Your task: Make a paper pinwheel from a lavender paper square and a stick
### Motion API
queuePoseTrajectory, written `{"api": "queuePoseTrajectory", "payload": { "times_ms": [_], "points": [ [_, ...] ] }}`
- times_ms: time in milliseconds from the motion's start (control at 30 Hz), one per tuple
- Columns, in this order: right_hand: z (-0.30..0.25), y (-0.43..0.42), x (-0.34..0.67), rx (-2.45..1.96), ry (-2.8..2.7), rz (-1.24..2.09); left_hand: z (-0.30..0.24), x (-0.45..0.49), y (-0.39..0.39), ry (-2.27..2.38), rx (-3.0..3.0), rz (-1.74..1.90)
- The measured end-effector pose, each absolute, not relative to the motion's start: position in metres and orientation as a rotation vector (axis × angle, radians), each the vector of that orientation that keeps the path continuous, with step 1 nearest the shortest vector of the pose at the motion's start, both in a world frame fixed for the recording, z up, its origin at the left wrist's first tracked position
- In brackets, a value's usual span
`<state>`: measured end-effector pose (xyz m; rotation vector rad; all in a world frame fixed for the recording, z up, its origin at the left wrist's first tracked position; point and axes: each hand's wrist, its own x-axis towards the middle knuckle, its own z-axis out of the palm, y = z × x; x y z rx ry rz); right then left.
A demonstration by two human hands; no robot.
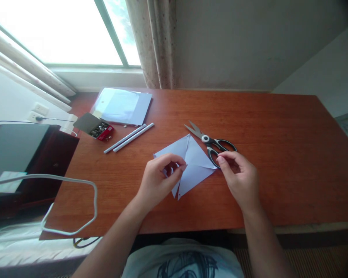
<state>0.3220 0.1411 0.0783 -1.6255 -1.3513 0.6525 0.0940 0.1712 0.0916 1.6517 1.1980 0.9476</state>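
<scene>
A square white sheet of paper [195,156] lies on the table, turned cornerwise, with cuts or creases running from its corners towards the middle and small dark dots near some corners. Over its left half, my left hand [164,173] is closed, thumb and finger pinched near the paper's middle; whatever is between them is too small to name. My right hand [240,175] is also closed in a pinch, just right of the paper, at the handles of the scissors [205,139]. Those scissors lie with blades apart, black and grey handles towards me. What the right fingertips hold is hidden.
Two white rolled paper sticks [129,138] lie left of the paper. Behind them are an opened red box [104,131] of small metal pieces and a clear folder [121,106]. A white cable [95,200] loops over the left edge of the wooden table [281,154].
</scene>
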Motion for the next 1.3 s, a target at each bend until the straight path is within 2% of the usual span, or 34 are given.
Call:
{"api": "queuePoseTrajectory", "payload": {
  "times_ms": [167, 567, 800, 1067, 1300],
  "points": [
    [0.078, 0.125, 0.338, -1.748, -1.490, 0.549, 0.093, 0.094, 0.172, 1.224, 1.650, 0.938],
    [0.062, 0.140, 0.345, -1.529, -1.961, 0.299, 0.091, 0.092, 0.176, 1.245, 1.756, 0.791],
    [0.065, 0.138, 0.346, -1.409, -1.943, 0.418, 0.093, 0.090, 0.176, 1.241, 1.772, 0.763],
    [0.080, 0.143, 0.335, -1.307, -1.682, 0.784, 0.096, 0.090, 0.176, 1.185, 1.756, 0.767],
    [0.097, 0.177, 0.318, -1.256, -1.753, 0.798, 0.094, 0.090, 0.176, 1.206, 1.681, 0.742]
  ]
}}
